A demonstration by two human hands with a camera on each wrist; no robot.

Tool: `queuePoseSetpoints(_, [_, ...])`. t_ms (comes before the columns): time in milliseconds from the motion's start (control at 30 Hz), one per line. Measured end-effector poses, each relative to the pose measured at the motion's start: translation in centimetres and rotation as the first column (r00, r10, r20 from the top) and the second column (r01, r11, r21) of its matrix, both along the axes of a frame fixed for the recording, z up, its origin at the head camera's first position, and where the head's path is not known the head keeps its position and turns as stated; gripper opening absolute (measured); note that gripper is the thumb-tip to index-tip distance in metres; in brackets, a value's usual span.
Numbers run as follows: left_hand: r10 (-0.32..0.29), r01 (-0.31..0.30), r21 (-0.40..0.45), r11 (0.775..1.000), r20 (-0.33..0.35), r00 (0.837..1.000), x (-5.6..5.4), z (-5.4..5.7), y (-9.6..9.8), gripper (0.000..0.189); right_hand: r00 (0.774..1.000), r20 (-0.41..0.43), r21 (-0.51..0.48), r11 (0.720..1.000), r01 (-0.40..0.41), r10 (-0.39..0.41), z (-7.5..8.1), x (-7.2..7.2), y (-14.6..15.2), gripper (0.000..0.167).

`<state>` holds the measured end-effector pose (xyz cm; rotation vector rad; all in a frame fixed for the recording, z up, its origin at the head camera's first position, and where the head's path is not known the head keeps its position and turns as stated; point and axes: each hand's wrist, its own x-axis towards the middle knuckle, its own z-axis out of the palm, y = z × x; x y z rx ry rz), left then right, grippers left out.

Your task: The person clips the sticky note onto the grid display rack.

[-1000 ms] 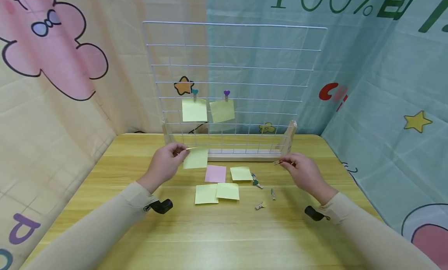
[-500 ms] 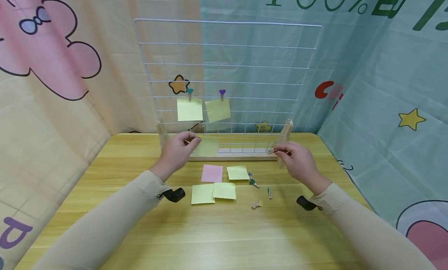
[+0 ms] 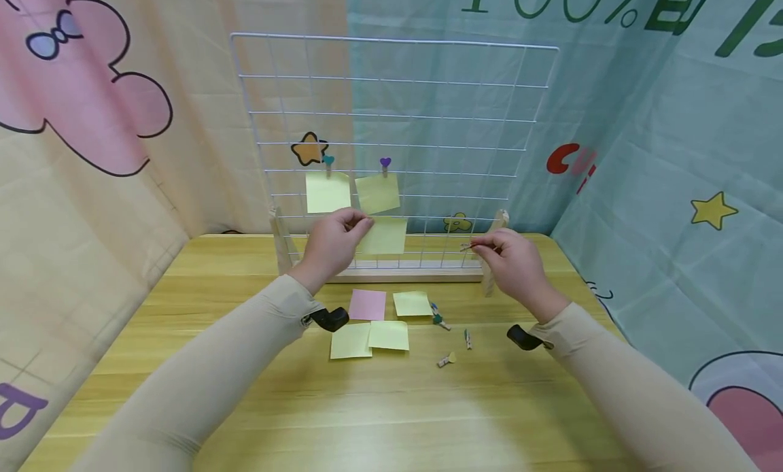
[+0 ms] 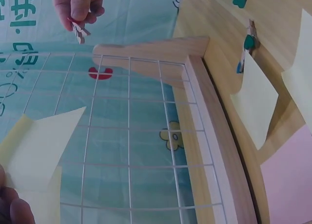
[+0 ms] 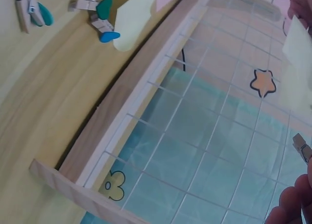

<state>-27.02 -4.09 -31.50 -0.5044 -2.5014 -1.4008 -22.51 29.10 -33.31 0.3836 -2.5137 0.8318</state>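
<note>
My left hand (image 3: 335, 244) pinches a yellow sticky note (image 3: 387, 236) by its left edge, in front of the lower part of a white wire grid (image 3: 428, 111). My right hand (image 3: 510, 261) holds a small wooden clothespin (image 5: 301, 145) between thumb and fingers, near the grid's lower right corner; a bit of red shows on the clothespin in the left wrist view. Two yellow notes hang on the grid, one under a teal heart clothespin (image 3: 328, 162), the other under a purple heart clothespin (image 3: 385, 163).
A pink note (image 3: 367, 305) and several yellow notes (image 3: 389, 336) lie on the wooden table (image 3: 275, 390). Several small clothespins (image 3: 467, 339) lie to their right. The grid stands in a wooden base (image 3: 404, 275). Printed curtains (image 3: 642, 186) surround the table.
My left hand has lifted the yellow note from above the table, up and to the right, to the grid. My right hand has risen and shifted slightly left with the clothespin.
</note>
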Motion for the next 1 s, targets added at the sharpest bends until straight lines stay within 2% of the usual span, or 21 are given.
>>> queuePoseSetpoints(400, [-0.006,0.006,0.022,1.000,-0.003,1.000,-1.7,1.4,2.7,0.023,0.999,-0.047,-0.035,0.999,-0.002,0.001,2.1,-1.2,-1.0,0.018])
queuePoseSetpoints(1000, [0.016,-0.016,0.030,0.999,0.005,1.000,-3.2,2.4,5.3,0.023,0.999,-0.033,-0.044,0.999,-0.005,0.003,5.3,-3.1,-2.8,0.022])
